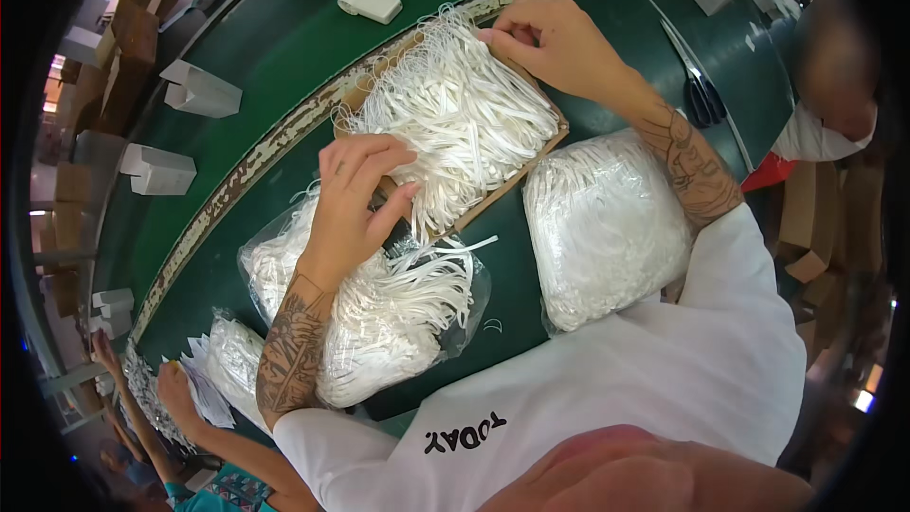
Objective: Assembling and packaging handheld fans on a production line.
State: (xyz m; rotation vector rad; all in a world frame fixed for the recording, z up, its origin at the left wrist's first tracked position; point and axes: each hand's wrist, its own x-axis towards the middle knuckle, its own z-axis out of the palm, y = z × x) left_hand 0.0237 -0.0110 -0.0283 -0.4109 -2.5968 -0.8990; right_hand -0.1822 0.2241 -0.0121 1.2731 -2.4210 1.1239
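A shallow cardboard box (pixel 512 180) on the green table is heaped with white cord straps (pixel 464 114), their thin loops gathered toward the far side. My left hand (pixel 355 194) is at the box's left side, with its thumb and fingers apart beside the straps. At the far right corner my right hand (pixel 559 43) has its fingers curled in and its thumb and forefinger close together on the straps' edge. An opened clear plastic bag (pixel 474 313) spills more straps under my left forearm. To the right, a full clear bag of straps (pixel 607 228) lies near my body.
Dark-handled scissors (pixel 703 100) lie right of my right forearm. Beyond the worn rail, a green conveyor carries a white device (pixel 370 3) and small white boxes (pixel 201 90). At lower left, a co-worker's hand (pixel 177 393) is near papers (pixel 204 384); another person sits at right.
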